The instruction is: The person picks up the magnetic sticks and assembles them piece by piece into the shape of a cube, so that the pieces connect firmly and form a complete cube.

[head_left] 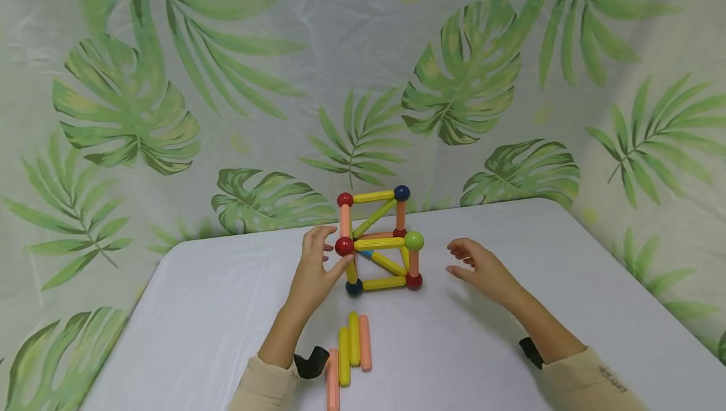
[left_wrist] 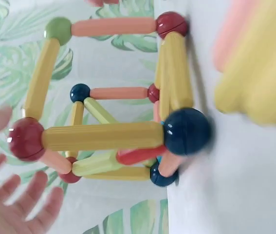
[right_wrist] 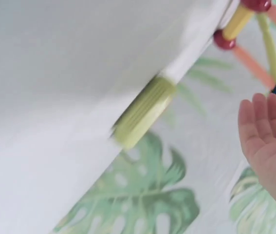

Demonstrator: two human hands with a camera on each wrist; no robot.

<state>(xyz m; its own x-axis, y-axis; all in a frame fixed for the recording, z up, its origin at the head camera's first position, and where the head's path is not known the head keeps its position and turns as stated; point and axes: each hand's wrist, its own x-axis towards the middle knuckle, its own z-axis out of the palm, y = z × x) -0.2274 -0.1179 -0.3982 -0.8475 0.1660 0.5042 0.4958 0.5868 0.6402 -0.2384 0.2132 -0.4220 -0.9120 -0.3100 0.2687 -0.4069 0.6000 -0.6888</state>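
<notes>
An open cube frame of yellow, pink and green rods [head_left: 379, 243] joined by coloured balls stands on the table. Diagonal rods cross some of its sides. My left hand [head_left: 317, 267] is at the cube's left side, thumb and fingers spread around its upper front red ball [head_left: 344, 246]. In the left wrist view a gap shows between the hand [left_wrist: 16, 190] and that red ball [left_wrist: 26, 139]. To the right of the cube, my right hand [head_left: 479, 269] hovers with loosely bent fingers, holding nothing visible. A blurred yellow-green rod [right_wrist: 145, 112] appears apart from the right hand [right_wrist: 269, 141]; its support is unclear.
Loose yellow rods [head_left: 354, 339] and pink rods [head_left: 365, 343] lie side by side in front of the cube. A white cloth covers the table [head_left: 442, 348]. Behind it hangs a leaf-patterned curtain [head_left: 363, 52], close to the table's back edge.
</notes>
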